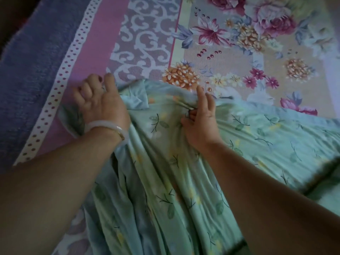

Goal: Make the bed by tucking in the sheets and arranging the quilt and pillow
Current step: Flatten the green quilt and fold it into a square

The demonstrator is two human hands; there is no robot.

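A light green quilt (165,172) printed with leaves and small flowers lies bunched across the lower half of the bed. My left hand (100,103), wearing a white bangle, pinches the quilt's far left corner against the sheet. My right hand (199,119) grips a fold of the same quilt near its far edge, with the index finger stretched out. Under the quilt spreads a flowered bed sheet (230,43) with a pink band and a white scroll border. No pillow is in view.
A blue fuzzy blanket or mat (31,61) runs along the bed's left side, beyond a white dotted trim (68,57). The far part of the flowered sheet lies flat and uncovered. A dark gap shows at the top left corner.
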